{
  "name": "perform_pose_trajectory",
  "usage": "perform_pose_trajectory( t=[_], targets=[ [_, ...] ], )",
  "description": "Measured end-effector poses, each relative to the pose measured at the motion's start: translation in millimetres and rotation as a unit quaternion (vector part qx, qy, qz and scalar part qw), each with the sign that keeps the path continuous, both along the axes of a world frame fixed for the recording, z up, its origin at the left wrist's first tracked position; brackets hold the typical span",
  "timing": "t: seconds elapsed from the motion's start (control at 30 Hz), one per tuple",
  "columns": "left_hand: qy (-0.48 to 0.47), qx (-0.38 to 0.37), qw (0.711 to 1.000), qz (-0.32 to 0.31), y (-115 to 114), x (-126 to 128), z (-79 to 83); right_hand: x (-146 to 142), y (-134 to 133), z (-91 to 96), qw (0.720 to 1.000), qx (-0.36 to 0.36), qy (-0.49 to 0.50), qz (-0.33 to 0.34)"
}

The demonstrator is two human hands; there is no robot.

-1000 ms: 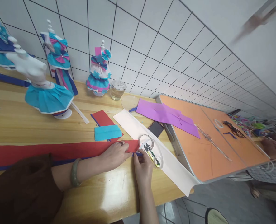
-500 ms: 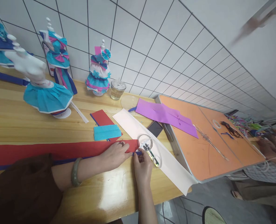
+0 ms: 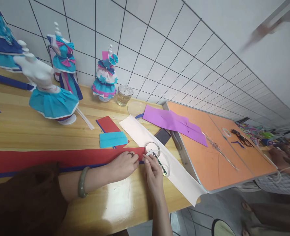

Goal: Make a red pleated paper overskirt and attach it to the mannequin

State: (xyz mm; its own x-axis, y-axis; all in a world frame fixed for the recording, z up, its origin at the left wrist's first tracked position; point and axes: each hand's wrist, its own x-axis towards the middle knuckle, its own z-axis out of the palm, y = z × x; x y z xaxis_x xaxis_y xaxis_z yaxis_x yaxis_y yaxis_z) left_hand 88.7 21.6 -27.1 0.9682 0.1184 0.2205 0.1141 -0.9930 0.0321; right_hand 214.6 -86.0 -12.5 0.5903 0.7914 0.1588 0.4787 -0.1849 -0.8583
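Note:
A long red strip, crepe paper or cloth, with a blue layer along its near edge, lies across the table. My left hand, fingers bent, holds down the strip close to its right end. Just right of it, my right hand pinches a thin white tape at that end. Its exact grip is partly hidden by the fingers. Beyond the fingertips are a tape roll and green-handled scissors, resting on a white sheet.
Turquoise and red folded pieces lie behind my hands. A bare-shouldered dress form, two dressed forms and a lidded glass stand further back. Purple sheet overlaps an orange table. A phone lies nearby.
My right hand has come up slightly from the blue edge to the red strip's end, and the white tape now curves up at its fingertips. My left hand stays on the strip.

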Motion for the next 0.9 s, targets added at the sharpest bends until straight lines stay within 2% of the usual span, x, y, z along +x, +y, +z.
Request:
perform_pose_trajectory(
  t=[0.13, 0.47, 0.63, 0.9],
  targets=[
    [0.017, -0.006, 1.000, 0.004, -0.6, -1.6, 1.7, -1.5, -0.1, 0.6, 1.000, 0.005, -0.005, 0.021],
    [0.033, -0.026, 0.999, 0.000, 0.4, -2.0, 5.0, 38.1, -23.6, -10.4, 0.991, 0.001, -0.066, -0.119],
    [0.037, -0.015, 0.999, 0.004, 0.2, -1.9, 8.3, 51.1, -31.5, -19.5, 0.984, -0.008, -0.106, -0.143],
    [0.050, -0.017, 0.999, 0.012, -3.9, 2.6, 14.5, 50.3, -32.5, -24.5, 0.978, -0.029, -0.139, -0.153]
  ],
)
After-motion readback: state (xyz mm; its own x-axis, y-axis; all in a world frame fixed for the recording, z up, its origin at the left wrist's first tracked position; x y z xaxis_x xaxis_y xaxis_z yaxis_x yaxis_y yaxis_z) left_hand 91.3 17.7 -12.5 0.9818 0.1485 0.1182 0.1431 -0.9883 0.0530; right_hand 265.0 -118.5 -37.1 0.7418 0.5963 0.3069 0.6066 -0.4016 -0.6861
